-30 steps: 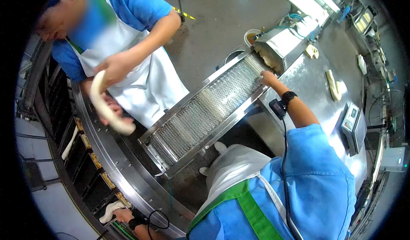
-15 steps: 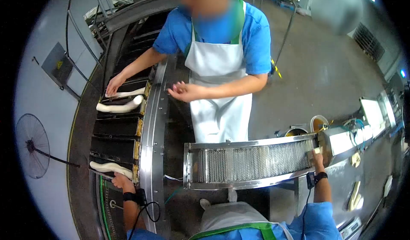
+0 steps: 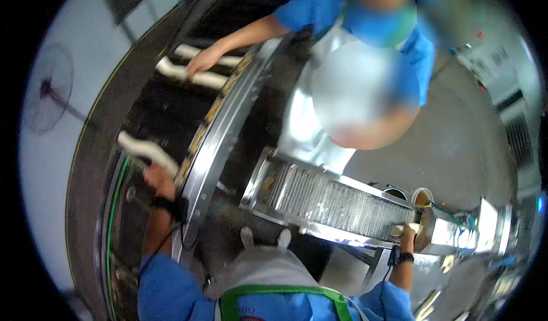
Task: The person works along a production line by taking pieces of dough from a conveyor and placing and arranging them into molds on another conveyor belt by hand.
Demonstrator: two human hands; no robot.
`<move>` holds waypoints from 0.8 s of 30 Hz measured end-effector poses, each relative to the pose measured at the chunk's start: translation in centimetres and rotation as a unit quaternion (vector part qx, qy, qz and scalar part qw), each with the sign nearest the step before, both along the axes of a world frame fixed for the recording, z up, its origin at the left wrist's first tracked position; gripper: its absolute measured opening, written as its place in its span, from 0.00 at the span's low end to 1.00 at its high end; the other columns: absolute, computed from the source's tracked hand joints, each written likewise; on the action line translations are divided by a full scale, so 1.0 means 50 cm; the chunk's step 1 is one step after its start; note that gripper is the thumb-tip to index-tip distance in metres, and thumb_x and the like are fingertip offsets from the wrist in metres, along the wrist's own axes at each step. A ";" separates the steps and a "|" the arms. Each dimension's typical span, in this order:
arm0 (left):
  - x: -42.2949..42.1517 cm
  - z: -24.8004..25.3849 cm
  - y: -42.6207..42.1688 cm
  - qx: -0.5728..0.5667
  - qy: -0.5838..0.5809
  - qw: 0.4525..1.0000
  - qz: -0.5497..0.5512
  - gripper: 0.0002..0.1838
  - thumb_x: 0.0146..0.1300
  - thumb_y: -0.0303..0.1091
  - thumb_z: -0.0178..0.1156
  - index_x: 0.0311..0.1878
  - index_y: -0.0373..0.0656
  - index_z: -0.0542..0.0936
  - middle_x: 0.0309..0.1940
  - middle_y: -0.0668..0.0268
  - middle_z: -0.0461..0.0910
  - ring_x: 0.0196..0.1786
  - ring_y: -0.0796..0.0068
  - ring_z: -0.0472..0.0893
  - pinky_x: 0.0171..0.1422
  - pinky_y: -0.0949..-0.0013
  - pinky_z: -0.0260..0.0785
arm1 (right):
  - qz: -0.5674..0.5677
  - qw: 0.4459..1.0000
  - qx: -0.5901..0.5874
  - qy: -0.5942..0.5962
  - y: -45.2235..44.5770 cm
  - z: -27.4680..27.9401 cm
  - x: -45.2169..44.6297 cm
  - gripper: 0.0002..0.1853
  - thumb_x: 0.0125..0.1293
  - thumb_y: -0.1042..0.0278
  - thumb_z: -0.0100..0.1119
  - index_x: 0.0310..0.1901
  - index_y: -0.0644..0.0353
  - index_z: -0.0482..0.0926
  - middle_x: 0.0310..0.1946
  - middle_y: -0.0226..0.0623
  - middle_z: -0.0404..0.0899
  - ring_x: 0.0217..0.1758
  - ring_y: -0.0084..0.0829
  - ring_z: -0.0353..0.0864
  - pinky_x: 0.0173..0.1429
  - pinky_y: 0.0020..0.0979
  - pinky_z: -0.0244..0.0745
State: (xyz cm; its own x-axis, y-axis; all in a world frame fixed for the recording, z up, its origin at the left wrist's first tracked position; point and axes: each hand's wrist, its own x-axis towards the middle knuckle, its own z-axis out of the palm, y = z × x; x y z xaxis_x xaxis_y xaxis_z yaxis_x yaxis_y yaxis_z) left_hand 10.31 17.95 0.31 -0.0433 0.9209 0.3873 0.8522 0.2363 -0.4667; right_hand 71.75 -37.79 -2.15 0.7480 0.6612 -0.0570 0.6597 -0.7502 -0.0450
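My left hand [image 3: 158, 178], blurred, is at the lower end of a long pale dough strip [image 3: 142, 148] lying in a dark tray slot; its fingers are too smeared to read. At the right end of the metal mesh conveyor [image 3: 331, 201], my right hand [image 3: 407, 233] has its fingers closed on a pale dough piece [image 3: 398, 229], beside the machine outlet. Two more dough strips, a nearer one [image 3: 208, 80] and a farther one [image 3: 188, 51], lie in slots higher up, with a co-worker's hand on the nearer one.
The co-worker in a white apron [image 3: 308, 115] stands beyond the mesh conveyor. A curved steel rail [image 3: 220, 144] runs along the dark trays. Buckets [image 3: 422, 196] stand behind the machine [image 3: 445, 229]. More dough [image 3: 428, 305] lies on the steel table at the lower right. A fan [image 3: 48, 87] is far left.
The view has swung left and turned. The co-worker, who held a dough strip a second ago, now reaches over the strips in the slots. My hands stay by the tray dough and the conveyor's end.
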 end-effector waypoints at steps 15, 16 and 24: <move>0.101 0.111 -0.042 0.077 -0.620 0.743 0.239 0.21 0.51 0.41 0.44 0.41 0.32 0.58 0.40 0.51 0.59 0.45 0.55 0.62 0.48 0.59 0.56 | 0.039 0.711 0.466 0.525 0.380 0.552 -0.377 0.30 0.47 0.54 0.54 0.46 0.70 0.61 0.31 0.45 0.71 0.28 0.29 0.72 0.28 0.23 0.69; 0.100 0.116 -0.049 0.072 -0.621 0.745 0.231 0.21 0.51 0.40 0.44 0.40 0.32 0.57 0.40 0.51 0.59 0.45 0.55 0.62 0.47 0.59 0.56 | 0.034 0.702 0.496 0.510 0.428 0.564 -0.424 0.31 0.46 0.54 0.54 0.46 0.70 0.60 0.32 0.47 0.71 0.29 0.30 0.73 0.28 0.23 0.69; 0.097 0.071 -0.058 0.104 -0.603 0.759 0.222 0.20 0.49 0.38 0.46 0.42 0.35 0.58 0.40 0.52 0.59 0.43 0.56 0.62 0.46 0.58 0.56 | 0.314 0.645 0.164 0.677 0.942 0.514 -0.653 0.27 0.43 0.69 0.49 0.49 0.69 0.60 0.37 0.40 0.69 0.36 0.24 0.69 0.40 0.21 0.64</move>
State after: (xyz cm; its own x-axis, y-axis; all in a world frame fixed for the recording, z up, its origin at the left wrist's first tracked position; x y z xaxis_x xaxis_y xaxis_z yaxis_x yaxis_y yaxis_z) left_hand 15.15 15.05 3.84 -0.7709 0.6353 -0.0450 0.4447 0.5874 0.6761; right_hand 39.12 9.33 23.57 -0.2619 0.9521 -0.1576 0.0193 -0.1581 -0.9872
